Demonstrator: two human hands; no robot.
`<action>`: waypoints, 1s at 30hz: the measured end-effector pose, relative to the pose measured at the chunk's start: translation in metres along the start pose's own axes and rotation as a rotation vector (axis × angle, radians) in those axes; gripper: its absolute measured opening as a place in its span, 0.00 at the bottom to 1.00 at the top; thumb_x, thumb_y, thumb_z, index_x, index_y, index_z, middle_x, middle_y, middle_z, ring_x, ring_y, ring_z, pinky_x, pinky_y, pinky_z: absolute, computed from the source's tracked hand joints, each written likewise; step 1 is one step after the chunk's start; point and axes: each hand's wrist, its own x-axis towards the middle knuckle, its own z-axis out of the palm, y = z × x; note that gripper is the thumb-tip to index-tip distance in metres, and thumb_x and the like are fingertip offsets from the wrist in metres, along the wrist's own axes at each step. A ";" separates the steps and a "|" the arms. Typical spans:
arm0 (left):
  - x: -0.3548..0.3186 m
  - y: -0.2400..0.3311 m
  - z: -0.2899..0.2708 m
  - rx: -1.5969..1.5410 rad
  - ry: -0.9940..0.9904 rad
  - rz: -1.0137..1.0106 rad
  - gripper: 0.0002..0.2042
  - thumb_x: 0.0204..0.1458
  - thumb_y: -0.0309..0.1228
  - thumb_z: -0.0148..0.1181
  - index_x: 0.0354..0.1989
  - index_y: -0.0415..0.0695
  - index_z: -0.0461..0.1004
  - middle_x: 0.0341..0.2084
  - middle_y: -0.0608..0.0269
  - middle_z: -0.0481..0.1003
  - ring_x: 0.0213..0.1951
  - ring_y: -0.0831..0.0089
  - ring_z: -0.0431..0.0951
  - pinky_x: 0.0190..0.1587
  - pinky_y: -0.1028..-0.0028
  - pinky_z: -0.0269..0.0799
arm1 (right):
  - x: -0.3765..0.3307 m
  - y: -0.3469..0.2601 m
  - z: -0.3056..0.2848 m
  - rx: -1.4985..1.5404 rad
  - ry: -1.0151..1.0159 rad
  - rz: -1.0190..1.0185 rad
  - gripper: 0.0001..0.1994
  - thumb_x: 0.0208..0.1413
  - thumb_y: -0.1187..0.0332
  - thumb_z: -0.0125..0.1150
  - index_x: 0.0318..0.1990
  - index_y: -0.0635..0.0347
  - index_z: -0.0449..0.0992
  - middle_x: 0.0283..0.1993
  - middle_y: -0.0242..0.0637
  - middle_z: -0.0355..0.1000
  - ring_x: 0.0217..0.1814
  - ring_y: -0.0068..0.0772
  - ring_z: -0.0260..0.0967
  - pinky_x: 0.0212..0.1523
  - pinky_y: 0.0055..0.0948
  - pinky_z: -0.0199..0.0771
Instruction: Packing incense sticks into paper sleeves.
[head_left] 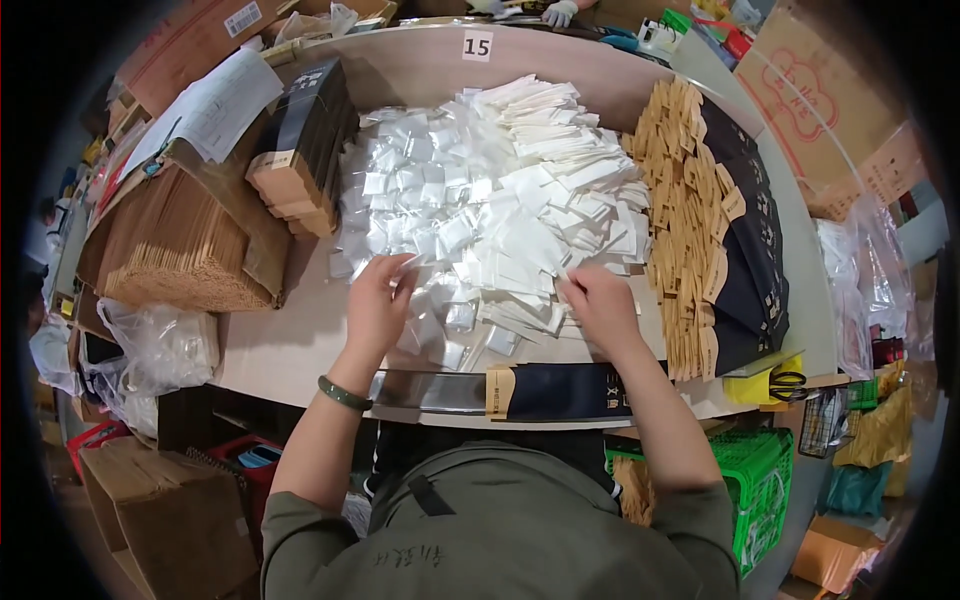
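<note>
My left hand [380,305], a green bangle [344,393] on its wrist, is at the near left edge of a heap of small transparent plastic packets [420,185]. Its thumb and forefinger are bent toward each other; what they pinch, if anything, cannot be made out. On the right, a pile of flat white paper packets [560,190] lies against the plastic ones. My right hand [602,308] has its fingertips closed on a white packet at that pile's near edge. A dark blue and tan paper sleeve [560,391] lies at the table's front edge between my forearms.
Overlapping dark and tan sleeves [735,235] line the table's right side. At the left stand a stack of dark sleeves [305,140] and a carton of brown card [185,240]. A yellow holder [752,384] with black-handled scissors [789,386] hangs at the right front, above a green crate [760,490].
</note>
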 end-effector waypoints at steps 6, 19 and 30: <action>0.013 -0.032 -0.004 -0.310 0.148 -0.245 0.13 0.57 0.29 0.60 0.48 0.36 0.75 0.30 0.61 0.79 0.34 0.76 0.78 0.38 0.76 0.72 | 0.049 0.010 0.052 -0.335 0.015 -0.096 0.07 0.55 0.68 0.55 0.34 0.62 0.74 0.37 0.47 0.74 0.39 0.53 0.73 0.41 0.47 0.73; -0.126 0.030 -0.035 0.151 -0.168 -0.160 0.21 0.48 0.33 0.70 0.50 0.43 0.73 0.40 0.56 0.75 0.40 0.56 0.77 0.43 0.65 0.73 | 0.031 -0.070 0.002 0.326 -0.134 0.164 0.09 0.50 0.66 0.64 0.30 0.64 0.76 0.21 0.31 0.71 0.24 0.20 0.65 0.27 0.25 0.65; 0.068 -0.062 -0.259 0.632 0.271 -0.055 0.11 0.56 0.33 0.59 0.41 0.40 0.80 0.27 0.48 0.79 0.31 0.57 0.80 0.35 0.63 0.74 | -0.058 -0.119 0.067 -0.058 -0.435 -0.541 0.02 0.45 0.74 0.58 0.27 0.61 0.72 0.28 0.41 0.69 0.34 0.50 0.73 0.32 0.44 0.74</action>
